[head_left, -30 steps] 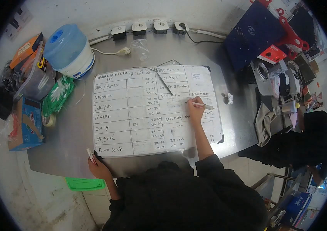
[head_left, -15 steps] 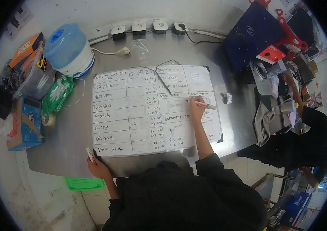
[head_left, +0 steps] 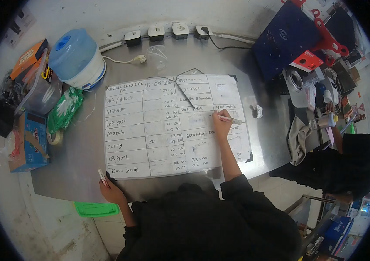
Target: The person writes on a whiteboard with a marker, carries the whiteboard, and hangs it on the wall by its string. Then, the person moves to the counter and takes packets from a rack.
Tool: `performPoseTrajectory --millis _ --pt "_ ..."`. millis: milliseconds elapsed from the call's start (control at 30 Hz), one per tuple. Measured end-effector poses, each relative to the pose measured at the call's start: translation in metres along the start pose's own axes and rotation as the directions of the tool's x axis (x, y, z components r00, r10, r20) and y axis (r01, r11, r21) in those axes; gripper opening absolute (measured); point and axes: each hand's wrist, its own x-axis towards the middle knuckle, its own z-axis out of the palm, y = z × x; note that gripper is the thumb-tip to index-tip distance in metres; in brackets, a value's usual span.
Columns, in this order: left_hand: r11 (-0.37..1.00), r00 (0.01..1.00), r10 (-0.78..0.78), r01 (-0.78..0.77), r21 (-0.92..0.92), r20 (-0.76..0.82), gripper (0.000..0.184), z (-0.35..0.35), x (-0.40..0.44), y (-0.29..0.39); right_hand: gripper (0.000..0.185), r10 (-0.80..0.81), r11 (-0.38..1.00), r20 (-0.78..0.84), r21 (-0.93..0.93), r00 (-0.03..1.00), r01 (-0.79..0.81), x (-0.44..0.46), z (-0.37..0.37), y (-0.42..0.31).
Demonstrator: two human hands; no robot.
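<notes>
A whiteboard with a handwritten grid lies flat on the metal table. My right hand is closed round a white marker with red print, its tip at the board just below the "Nasi putih" and "Nasi merah" row. My left hand is at the board's lower left corner, fingers wrapped round another white marker that points up. A dark cord loops over the top of the board and hangs down across the writing.
Left on the table are a blue-lidded container, a green glove packet, a tape roll and a blue box. Crumpled paper lies right of the board. Far right stand a bottle, a cloth and a co-worker.
The co-worker's raised arm at the far right has come down. My right hand and its marker have barely shifted; my left hand stays at the corner.
</notes>
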Motion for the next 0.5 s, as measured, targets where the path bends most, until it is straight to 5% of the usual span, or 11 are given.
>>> performPoseTrajectory --millis 500 --pt "0.999 0.999 0.028 -0.029 -0.027 -0.015 0.030 -0.004 -0.002 0.008 0.025 0.010 0.995 0.015 -0.097 1.000 -0.008 0.000 -0.001 0.005"
